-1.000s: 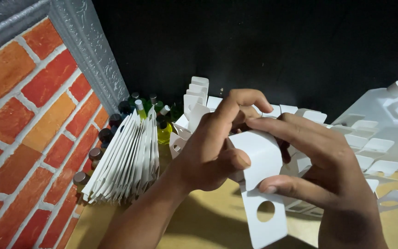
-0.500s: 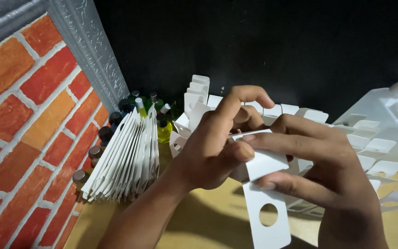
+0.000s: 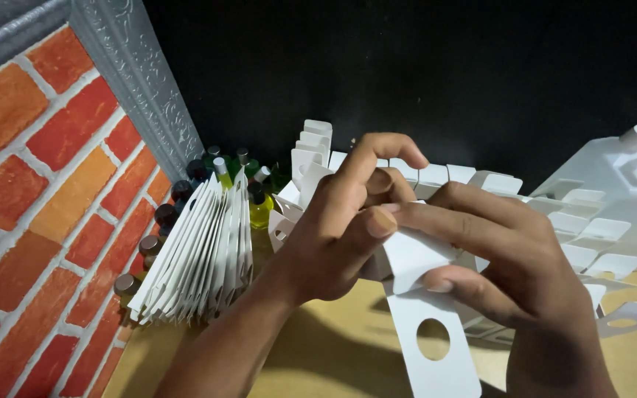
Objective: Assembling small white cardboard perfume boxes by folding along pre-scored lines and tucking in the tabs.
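Fanned stack of flat white card blanks [image 3: 197, 254] leans by brick wall. Left hand [image 3: 337, 221] and right hand [image 3: 506, 258] pinch white die-cut card with round hole [image 3: 425, 324] above tan counter [image 3: 318, 361]. Risk: skewed crease or torn tab if thumb pressure slips.

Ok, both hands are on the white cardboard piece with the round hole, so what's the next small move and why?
Probably press the fold down flat. The left hand and right hand pinch the white cardboard blank near its top, where a flap is bent over but not yet creased, while the panel with the hole hangs free above the table.
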